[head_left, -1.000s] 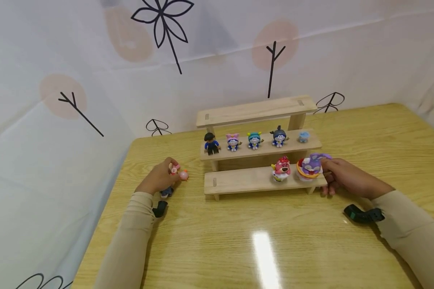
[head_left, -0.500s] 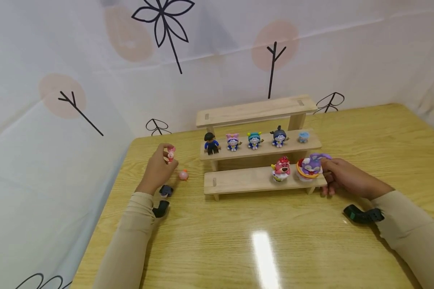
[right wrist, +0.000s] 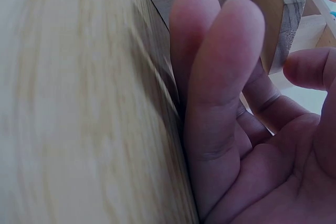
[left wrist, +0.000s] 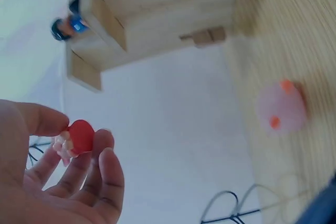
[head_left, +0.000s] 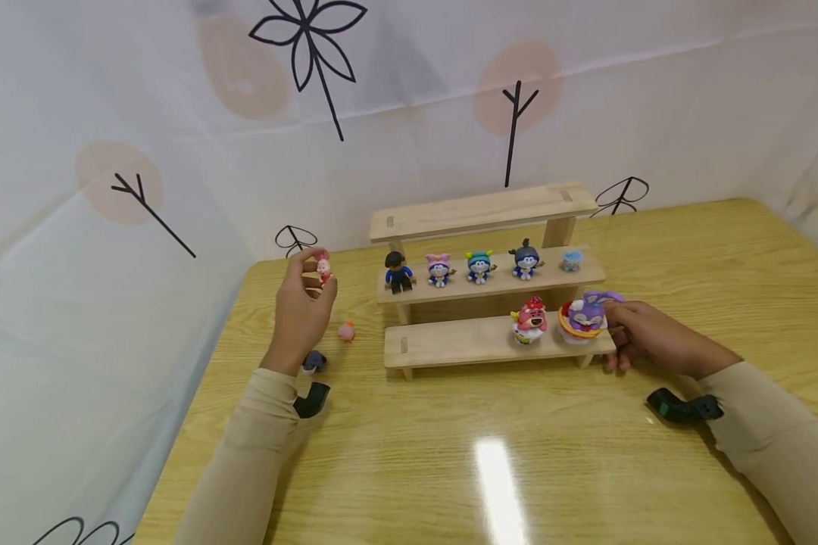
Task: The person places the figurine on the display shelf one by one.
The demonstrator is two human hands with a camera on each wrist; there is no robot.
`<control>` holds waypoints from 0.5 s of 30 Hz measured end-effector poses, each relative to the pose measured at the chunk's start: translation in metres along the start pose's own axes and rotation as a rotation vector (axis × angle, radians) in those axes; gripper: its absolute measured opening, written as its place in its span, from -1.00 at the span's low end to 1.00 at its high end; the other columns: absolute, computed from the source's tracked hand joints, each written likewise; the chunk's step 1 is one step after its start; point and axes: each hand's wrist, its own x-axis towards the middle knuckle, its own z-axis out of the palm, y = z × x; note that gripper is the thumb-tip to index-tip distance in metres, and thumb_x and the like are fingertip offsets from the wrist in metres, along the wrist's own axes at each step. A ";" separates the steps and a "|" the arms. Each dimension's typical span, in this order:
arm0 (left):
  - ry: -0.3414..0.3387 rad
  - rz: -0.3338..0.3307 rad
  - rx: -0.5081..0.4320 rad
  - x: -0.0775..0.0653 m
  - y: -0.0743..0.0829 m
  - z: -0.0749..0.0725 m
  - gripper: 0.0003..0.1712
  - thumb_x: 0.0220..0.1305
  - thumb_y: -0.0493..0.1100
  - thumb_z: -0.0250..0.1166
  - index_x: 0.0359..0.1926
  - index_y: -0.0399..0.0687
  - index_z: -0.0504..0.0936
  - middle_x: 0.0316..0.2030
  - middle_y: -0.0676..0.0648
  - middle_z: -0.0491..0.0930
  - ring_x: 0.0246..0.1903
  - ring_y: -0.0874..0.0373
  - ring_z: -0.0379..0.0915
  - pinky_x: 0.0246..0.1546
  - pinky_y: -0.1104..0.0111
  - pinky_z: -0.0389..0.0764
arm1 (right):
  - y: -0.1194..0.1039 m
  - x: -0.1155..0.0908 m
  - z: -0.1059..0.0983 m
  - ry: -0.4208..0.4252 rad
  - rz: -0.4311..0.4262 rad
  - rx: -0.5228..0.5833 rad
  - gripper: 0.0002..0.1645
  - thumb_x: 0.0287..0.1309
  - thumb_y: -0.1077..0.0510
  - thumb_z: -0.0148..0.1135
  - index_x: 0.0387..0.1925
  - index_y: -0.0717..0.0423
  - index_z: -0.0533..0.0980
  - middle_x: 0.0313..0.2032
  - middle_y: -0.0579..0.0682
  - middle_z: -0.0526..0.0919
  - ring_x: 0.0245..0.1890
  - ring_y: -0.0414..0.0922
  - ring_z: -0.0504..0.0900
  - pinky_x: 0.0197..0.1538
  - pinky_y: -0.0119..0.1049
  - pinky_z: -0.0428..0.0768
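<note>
My left hand (head_left: 304, 314) is raised left of the stepped wooden shelf (head_left: 457, 342), pinching a small pink-and-red figurine (head_left: 323, 268) between thumb and fingers. In the left wrist view the figurine (left wrist: 79, 139) shows its red part, partly covered by fingertips. My right hand (head_left: 661, 334) grips the right end of the lowest step, beside a purple rabbit figurine (head_left: 586, 313). From the right wrist, the thumb (right wrist: 310, 69) touches the step's corner, and other fingers lie low along the table. Below the left hand, a round pink figurine (head_left: 346, 331) and a dark blue-grey figurine (head_left: 313, 362) rest on the table.
A pink bear figurine (head_left: 530, 321) stands on the lowest step. The middle step bears several figurines, including a black-haired one (head_left: 398, 272) at its left end and a little blue one (head_left: 572, 260) at its right. A patterned cloth (head_left: 409, 121) hangs behind the table (head_left: 395, 454).
My left hand has lifted the pink-and-red figurine off the table, away from the round pink one, and carried it up and back. The right hand has stayed at the shelf's end.
</note>
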 end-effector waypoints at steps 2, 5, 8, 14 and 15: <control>0.004 0.024 -0.030 -0.002 0.008 0.001 -0.46 0.41 -0.22 0.17 0.37 -0.02 0.33 0.07 -0.19 0.48 -0.14 0.04 0.52 -0.16 0.42 0.53 | -0.001 0.000 0.000 0.004 0.000 -0.007 -0.27 0.60 -0.22 -0.51 -0.01 0.12 0.54 -0.40 0.11 0.70 -0.45 -0.08 0.68 -0.40 -0.16 0.71; -0.005 0.054 -0.080 -0.007 0.020 0.003 -0.48 0.42 -0.24 0.15 0.36 -0.04 0.35 0.05 -0.19 0.48 -0.15 0.06 0.51 -0.16 0.46 0.52 | -0.001 0.000 0.000 0.005 -0.006 -0.010 -0.27 0.60 -0.21 -0.50 0.00 0.14 0.54 -0.40 0.12 0.70 -0.45 -0.07 0.68 -0.40 -0.16 0.71; -0.018 0.082 -0.108 -0.011 0.029 0.006 -0.52 0.42 -0.26 0.14 0.33 -0.04 0.37 0.04 -0.18 0.49 -0.18 0.07 0.52 -0.15 0.47 0.54 | 0.000 0.000 0.000 0.002 -0.003 0.003 -0.28 0.60 -0.20 -0.50 -0.02 0.11 0.55 -0.41 0.11 0.70 -0.46 -0.08 0.68 -0.40 -0.17 0.71; -0.051 0.122 -0.130 -0.018 0.044 0.016 -0.59 0.48 -0.22 0.11 0.30 0.02 0.39 0.02 -0.14 0.51 -0.19 0.07 0.52 -0.18 0.29 0.60 | 0.002 0.000 0.001 -0.001 -0.007 0.025 -0.31 0.61 -0.17 -0.49 -0.05 0.05 0.58 -0.42 0.10 0.70 -0.47 -0.09 0.67 -0.42 -0.18 0.70; -0.049 0.134 -0.132 -0.019 0.046 0.018 -0.61 0.49 -0.21 0.10 0.29 0.01 0.40 0.01 -0.14 0.52 -0.20 0.08 0.53 -0.20 0.29 0.61 | 0.001 0.000 0.001 -0.002 -0.008 0.026 -0.31 0.61 -0.17 -0.49 -0.05 0.04 0.58 -0.42 0.10 0.70 -0.47 -0.09 0.67 -0.42 -0.18 0.70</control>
